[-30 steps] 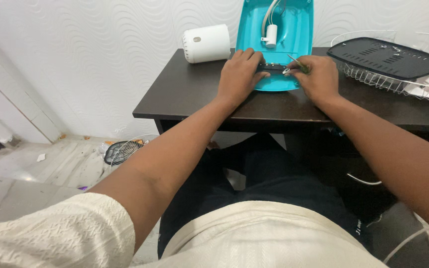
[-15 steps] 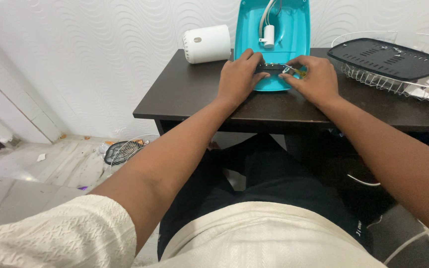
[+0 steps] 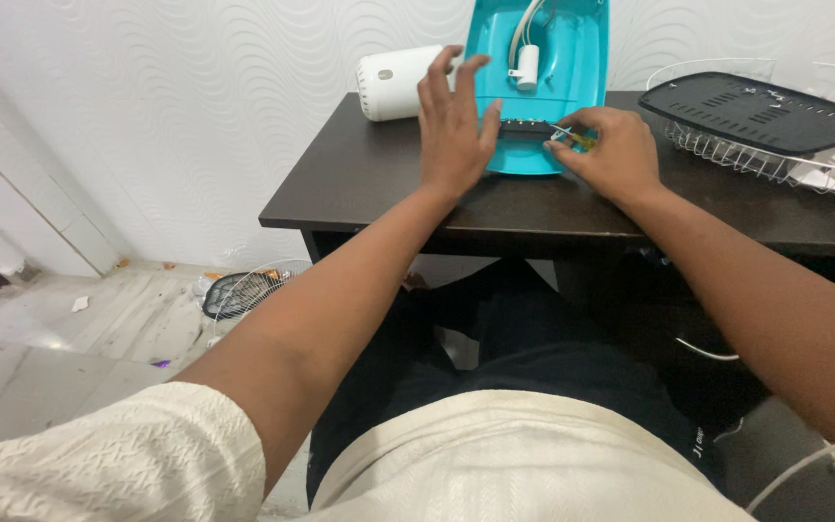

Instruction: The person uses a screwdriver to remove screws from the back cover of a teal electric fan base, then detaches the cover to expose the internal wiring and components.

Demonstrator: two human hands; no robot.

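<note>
Dark wooden table (image 3: 379, 184) fills the upper middle of the frame, against a white wavy-patterned wall. On it stands a teal plastic shell (image 3: 558, 58) at top centre. Left hand (image 3: 451, 126) hovers with fingers spread open beside the shell's dark strip (image 3: 526, 127). Right hand (image 3: 606, 150) pinches a small screwdriver (image 3: 572, 135) at that strip. A white cylinder (image 3: 398, 82) lies upper left of the shell.

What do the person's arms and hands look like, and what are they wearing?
Both arms are bare from above the elbow down. The left hand and right hand wear no gloves, rings or watch that I can see. A short cream sleeve with a woven, bumpy pattern covers the left upper arm.
</note>
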